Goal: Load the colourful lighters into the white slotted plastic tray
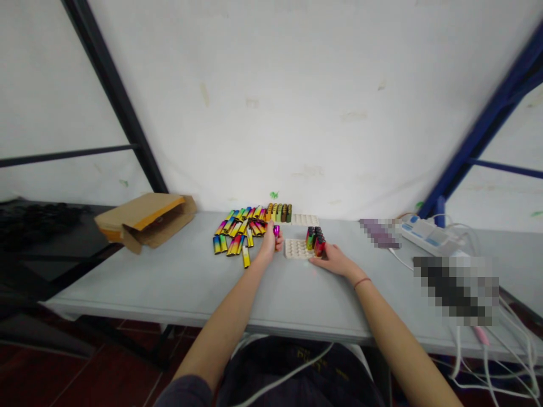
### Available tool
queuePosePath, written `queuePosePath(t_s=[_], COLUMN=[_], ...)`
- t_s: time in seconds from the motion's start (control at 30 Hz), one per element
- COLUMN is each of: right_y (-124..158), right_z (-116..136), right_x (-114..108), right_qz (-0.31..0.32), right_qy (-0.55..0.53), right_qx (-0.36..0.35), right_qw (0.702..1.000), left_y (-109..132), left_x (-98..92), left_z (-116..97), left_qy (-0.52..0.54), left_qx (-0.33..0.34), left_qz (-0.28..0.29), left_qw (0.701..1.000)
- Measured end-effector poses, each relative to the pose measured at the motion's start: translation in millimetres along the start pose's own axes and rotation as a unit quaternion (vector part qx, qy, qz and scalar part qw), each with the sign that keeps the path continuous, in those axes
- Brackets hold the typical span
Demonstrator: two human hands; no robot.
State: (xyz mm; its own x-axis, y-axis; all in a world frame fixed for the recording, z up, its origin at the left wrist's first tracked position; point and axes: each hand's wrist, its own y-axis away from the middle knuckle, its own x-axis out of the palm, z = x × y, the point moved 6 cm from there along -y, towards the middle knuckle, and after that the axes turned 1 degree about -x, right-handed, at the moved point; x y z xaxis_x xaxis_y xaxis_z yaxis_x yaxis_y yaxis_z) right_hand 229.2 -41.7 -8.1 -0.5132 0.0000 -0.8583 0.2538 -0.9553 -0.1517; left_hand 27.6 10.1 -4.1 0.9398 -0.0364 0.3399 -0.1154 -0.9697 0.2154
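My left hand (268,244) is closed around a small shiny purple tube (276,230), whose end pokes out above the fingers. My right hand (337,261) grips the right front corner of a white tray (292,249) with rows of round holes, thumb along its front edge. Several dark-topped red and green tubes (315,239) stand upright in the tray's right side, beside my right fingers. Left of my left hand, a loose pile of glossy multicoloured tubes (235,229) lies flat on the table. One yellow tube (246,257) lies nearest to me.
Behind my left hand stands a block of upright yellow-to-green tubes (279,212), with a second white tray (305,219) beside it. An open cardboard box (144,217) lies at the left. A power strip (428,234), cables and blurred-out items occupy the right of the grey table (178,288).
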Motion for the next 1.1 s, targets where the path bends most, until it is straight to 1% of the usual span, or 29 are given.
queuePosePath(t_s=[0.13, 0.27, 0.4, 0.5, 0.6, 0.83, 0.93, 1.1], right_y=[0, -1, -1, -1, 0, 1, 1, 0], right_z=[1, 0, -2, -1, 0, 0, 0, -1], right_x=[0, 0, 1, 1, 0, -1, 0, 0], right_qz=[-0.007, -0.009, -0.003, -0.001, -0.003, -0.003, -0.004, -0.009], right_qy=[-0.014, -0.019, -0.007, -0.005, -0.012, -0.009, -0.008, -0.009], right_qx=[-0.007, -0.017, -0.011, -0.007, -0.009, 0.000, -0.005, -0.008], right_qw=[1.000, 1.000, 1.000, 1.000, 1.000, 1.000, 1.000, 1.000], left_y=[-3, -5, -5, -5, -7, -12, -11, -10], left_x=[-3.9, -9.0, -14.4, -16.7, -19.0, -18.1, -17.3, -14.8], left_z=[2, -2, -4, -3, -1, 2, 2, 0], left_qy=[-0.019, 0.002, 0.004, 0.005, 0.022, 0.034, 0.031, 0.027], left_qx=[0.017, 0.042, 0.073, 0.083, 0.076, 0.045, 0.052, 0.062], left_qz=[-0.037, -0.070, -0.119, -0.136, -0.133, -0.097, -0.099, -0.077], left_qw=[0.999, 0.997, 0.990, 0.987, 0.988, 0.994, 0.993, 0.995])
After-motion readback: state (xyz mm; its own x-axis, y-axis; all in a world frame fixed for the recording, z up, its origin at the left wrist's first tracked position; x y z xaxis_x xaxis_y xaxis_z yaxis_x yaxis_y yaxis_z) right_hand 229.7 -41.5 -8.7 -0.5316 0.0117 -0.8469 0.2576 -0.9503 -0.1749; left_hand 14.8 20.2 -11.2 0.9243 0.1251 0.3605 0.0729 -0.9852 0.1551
